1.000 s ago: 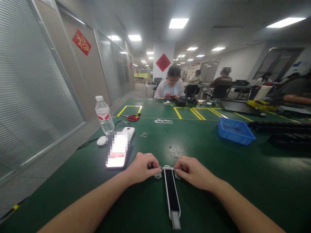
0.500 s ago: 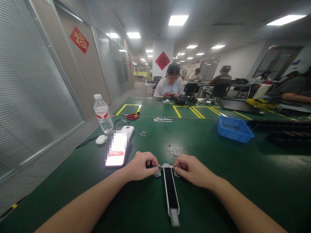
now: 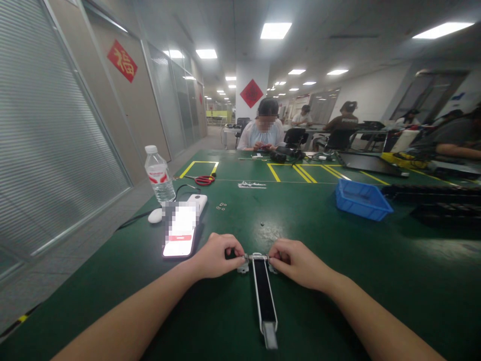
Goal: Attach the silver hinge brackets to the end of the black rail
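Green table is seen in an office. On it, between both hands, a long black strip with white frame is laid. Left end of its crossbar is pinched between thumb and fingertips by the left hand; right end is pinched likewise by the right hand. Lit phone is placed near the left hand.

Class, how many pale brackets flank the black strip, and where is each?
2 visible: the left bracket by the left hand, the right bracket by the right hand, which partly covers it. Fingers may hide more.
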The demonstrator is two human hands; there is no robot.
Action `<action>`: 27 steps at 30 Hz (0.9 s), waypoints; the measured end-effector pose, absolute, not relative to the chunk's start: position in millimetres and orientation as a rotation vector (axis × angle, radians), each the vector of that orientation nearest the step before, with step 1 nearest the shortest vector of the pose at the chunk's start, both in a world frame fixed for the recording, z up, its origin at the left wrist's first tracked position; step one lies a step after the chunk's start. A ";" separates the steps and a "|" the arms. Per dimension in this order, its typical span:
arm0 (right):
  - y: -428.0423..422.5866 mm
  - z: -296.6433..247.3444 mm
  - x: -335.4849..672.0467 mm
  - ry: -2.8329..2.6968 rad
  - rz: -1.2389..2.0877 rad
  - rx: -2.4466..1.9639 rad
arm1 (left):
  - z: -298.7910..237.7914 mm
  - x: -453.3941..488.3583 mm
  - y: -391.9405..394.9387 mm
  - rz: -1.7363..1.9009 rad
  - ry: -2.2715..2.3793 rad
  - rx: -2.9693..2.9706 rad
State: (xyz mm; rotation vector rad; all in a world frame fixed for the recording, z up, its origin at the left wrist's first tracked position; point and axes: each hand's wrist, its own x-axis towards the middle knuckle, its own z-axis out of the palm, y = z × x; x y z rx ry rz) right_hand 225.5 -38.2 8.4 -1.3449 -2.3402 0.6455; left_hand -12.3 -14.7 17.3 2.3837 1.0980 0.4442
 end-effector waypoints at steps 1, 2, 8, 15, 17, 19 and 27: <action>-38.2 8.5 225.4 -2.341 0.648 -1.344 | 17.5 -12.3 -14.8 0.442 1.100 2.388; -38.2 8.7 225.3 -2.341 0.650 -1.342 | 17.5 -12.2 -14.9 0.439 1.101 2.390; -38.3 9.1 225.6 -2.342 0.653 -1.336 | 15.7 -11.5 -15.0 0.462 1.094 2.388; -38.5 11.0 225.0 -2.348 0.657 -1.354 | 13.7 -11.2 -14.7 0.487 1.098 2.383; -38.6 11.5 224.9 -2.348 0.657 -1.360 | 15.1 -11.2 -15.1 0.476 1.092 2.366; -38.5 11.4 225.0 -2.346 0.656 -1.364 | 16.3 -11.1 -15.6 0.462 1.094 2.350; -37.7 8.7 225.7 -2.340 0.659 -1.333 | 15.8 -9.9 -15.7 0.438 1.100 2.340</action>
